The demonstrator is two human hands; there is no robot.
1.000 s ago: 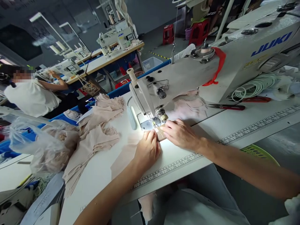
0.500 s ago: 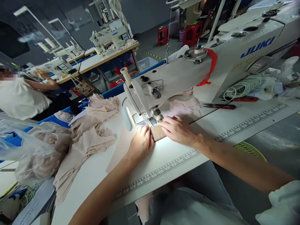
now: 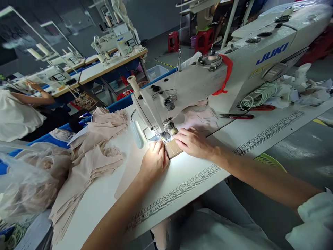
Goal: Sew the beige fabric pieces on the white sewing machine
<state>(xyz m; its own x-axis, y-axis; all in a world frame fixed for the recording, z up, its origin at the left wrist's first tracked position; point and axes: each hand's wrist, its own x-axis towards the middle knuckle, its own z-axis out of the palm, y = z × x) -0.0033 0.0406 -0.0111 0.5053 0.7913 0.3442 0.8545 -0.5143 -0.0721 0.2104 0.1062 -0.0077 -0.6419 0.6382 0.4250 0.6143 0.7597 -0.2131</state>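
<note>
My left hand (image 3: pixel 154 159) is closed at the front of the sewing machine's needle area, its fingertips pinching the edge of a pale pink fabric piece (image 3: pixel 126 175). That piece spreads out to the left over the white table. Just right of the presser foot (image 3: pixel 164 136), my right hand (image 3: pixel 191 142) has its fingers curled together, close to a small round pale knob (image 3: pixel 174 131). What its fingertips hold is hidden. The sewing machine (image 3: pixel 187 88) stands over both hands, with a lit spot below the needle. More pink fabric (image 3: pixel 199 117) lies under its arm.
Stacked pink fabric pieces (image 3: pixel 90 152) and a clear plastic bag (image 3: pixel 31 180) lie on the left. Thread snips (image 3: pixel 236 116), a coil of pale cord (image 3: pixel 258 95) and scraps (image 3: pixel 293 92) sit at right. A printed ruler (image 3: pixel 177 194) runs along the front edge. Another person (image 3: pixel 19 114) sits far left.
The whole view has shifted, so the machine and table appear a little farther left. Both hands keep nearly the same place by the presser foot.
</note>
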